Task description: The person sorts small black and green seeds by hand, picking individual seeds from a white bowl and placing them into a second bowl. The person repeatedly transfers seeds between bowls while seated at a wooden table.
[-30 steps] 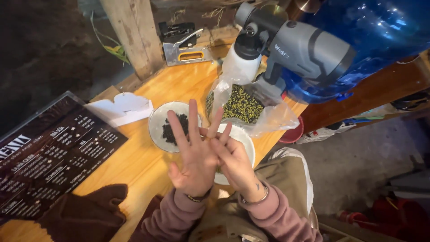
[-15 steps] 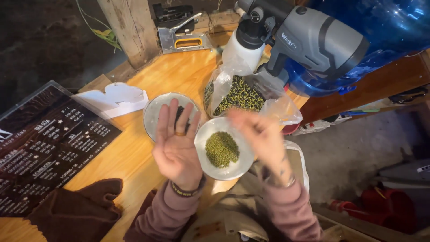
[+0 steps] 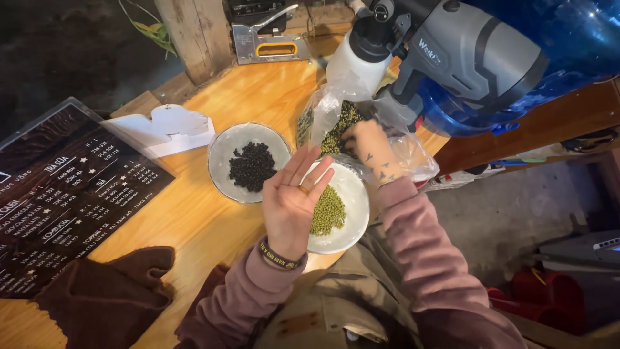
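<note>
Wooden and honey-coloured, the table [image 3: 213, 220] holds two shallow white bowls side by side. The left hand [image 3: 292, 200] is held palm up, fingers spread and empty, hovering over the near edge of the bowl of green beans [image 3: 329, 210]; it grips nothing. The right hand [image 3: 369, 150] reaches down into a clear plastic bag [image 3: 336, 123] that slumps just behind that bowl and is still well stocked with the same green beans. Its fingertips are buried among the beans and the crumpled plastic, so I cannot tell whether they are pinching any or lying loose.

As for progress, a modest heap of green beans already sits in the near bowl, covering only part of its floor, while the other bowl [image 3: 250, 163] beside it carries a small pile of black beans. By my reckoning the work is partway: some beans are out, and most remain in the bag.

A grey power tool [image 3: 465, 58] with a white bottle stands behind the bag, a dark printed board [image 3: 58, 194] lies to the left, and a brown cloth [image 3: 103, 297] sits near the table's front edge.
</note>
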